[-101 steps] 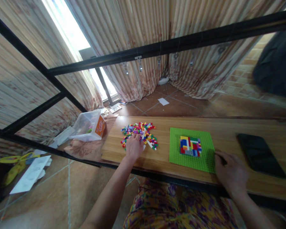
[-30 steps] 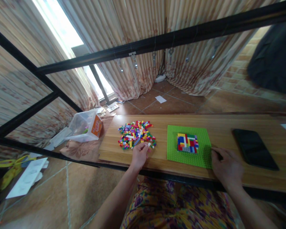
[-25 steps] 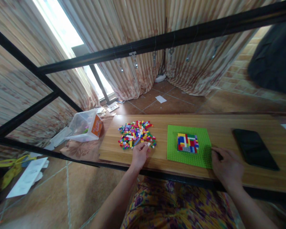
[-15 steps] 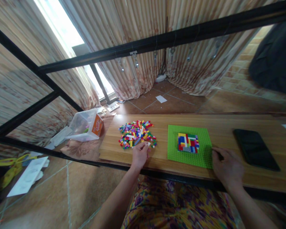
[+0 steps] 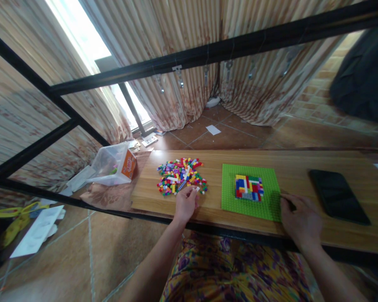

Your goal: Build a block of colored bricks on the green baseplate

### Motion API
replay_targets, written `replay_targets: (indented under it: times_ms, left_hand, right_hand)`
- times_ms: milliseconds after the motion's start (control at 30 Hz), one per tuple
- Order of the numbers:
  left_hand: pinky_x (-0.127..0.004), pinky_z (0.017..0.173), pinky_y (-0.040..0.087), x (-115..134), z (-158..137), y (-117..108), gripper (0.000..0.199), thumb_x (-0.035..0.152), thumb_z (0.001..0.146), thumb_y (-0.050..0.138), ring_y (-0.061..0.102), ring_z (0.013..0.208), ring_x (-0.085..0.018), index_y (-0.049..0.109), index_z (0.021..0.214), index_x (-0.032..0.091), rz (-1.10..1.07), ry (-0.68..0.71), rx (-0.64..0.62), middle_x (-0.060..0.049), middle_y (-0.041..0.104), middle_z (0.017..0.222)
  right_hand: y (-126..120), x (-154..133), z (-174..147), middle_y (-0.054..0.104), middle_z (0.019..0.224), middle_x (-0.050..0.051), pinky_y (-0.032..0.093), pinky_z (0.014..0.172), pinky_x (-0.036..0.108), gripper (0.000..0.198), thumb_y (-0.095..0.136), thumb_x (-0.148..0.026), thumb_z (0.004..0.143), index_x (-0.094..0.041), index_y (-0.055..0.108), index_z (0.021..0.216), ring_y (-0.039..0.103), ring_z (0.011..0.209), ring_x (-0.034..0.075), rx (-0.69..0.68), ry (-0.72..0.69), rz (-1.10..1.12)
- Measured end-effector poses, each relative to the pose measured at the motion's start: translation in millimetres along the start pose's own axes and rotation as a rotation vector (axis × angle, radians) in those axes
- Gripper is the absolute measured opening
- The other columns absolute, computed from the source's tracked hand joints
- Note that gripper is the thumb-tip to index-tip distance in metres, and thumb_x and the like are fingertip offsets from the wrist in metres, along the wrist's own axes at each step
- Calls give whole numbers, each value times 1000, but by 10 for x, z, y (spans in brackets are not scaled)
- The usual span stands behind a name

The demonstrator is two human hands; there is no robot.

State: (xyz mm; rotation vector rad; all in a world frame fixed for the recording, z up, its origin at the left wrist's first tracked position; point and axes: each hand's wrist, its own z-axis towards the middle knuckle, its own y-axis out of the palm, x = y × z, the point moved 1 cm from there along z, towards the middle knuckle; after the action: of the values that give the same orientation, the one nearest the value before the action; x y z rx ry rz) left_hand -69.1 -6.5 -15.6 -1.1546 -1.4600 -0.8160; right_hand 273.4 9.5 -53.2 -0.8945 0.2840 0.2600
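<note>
My left hand pinches a small white brick at the near edge of a loose pile of coloured bricks. To the right of the pile lies a green studded baseplate, flat on the wooden table. A low block of multicoloured bricks stands on its middle, with red, white, blue and yellow pieces on top. My right hand grips the baseplate's right edge, its fingers bent and partly hidden.
A black phone lies right of my right hand. Off the table's left end stands a clear plastic tub with an orange label. A black metal bar crosses above the far side, before striped curtains.
Almost nothing differs. The view has shifted very slightly; both hands keep their places and their holds.
</note>
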Motion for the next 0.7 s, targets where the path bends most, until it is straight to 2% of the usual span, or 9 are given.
replay_targets:
  times_ms: [200, 300, 400, 500, 700]
  left_hand:
    - [-20, 46, 47, 42, -25, 13, 29, 40, 83, 64, 60, 50, -10, 64, 102, 18, -19, -26, -56, 2, 66, 69]
    - [-20, 47, 49, 63, -34, 11, 32, 43, 81, 66, 62, 50, -10, 62, 99, 18, -46, -31, -60, 2, 67, 71]
    - [-19, 43, 45, 68, -39, 7, 30, 44, 80, 65, 57, 45, -9, 58, 93, 18, -61, -5, -57, 3, 65, 66]
    - [-18, 38, 40, 63, -40, 5, 25, 42, 82, 61, 48, 37, -7, 53, 90, 20, -64, 14, -49, 8, 56, 56]
    - [-19, 37, 38, 86, -47, 2, 18, 35, 85, 57, 46, 35, -8, 52, 96, 21, -44, 26, -52, 10, 50, 54]
  right_hand:
    - [-3, -2, -4, 71, 92, 11, 53, 75, 37, 28, 50, -32, 90, -16, 73, 93, 66, 86, 25, -11, 2, 3]
    - [-12, -12, 0, 71, 92, 11, 53, 76, 37, 29, 50, -34, 91, -16, 72, 93, 66, 87, 26, -16, 13, -2]
    - [-19, -22, 6, 71, 91, 11, 53, 78, 38, 29, 49, -34, 91, -16, 72, 93, 66, 87, 26, -29, 11, 6]
    - [-21, -24, 7, 71, 91, 11, 52, 80, 38, 28, 49, -33, 90, -16, 72, 92, 66, 87, 26, -25, 6, 6]
    - [-7, -7, 3, 71, 92, 11, 52, 76, 36, 29, 50, -33, 91, -16, 72, 93, 66, 85, 25, -17, -5, 2]
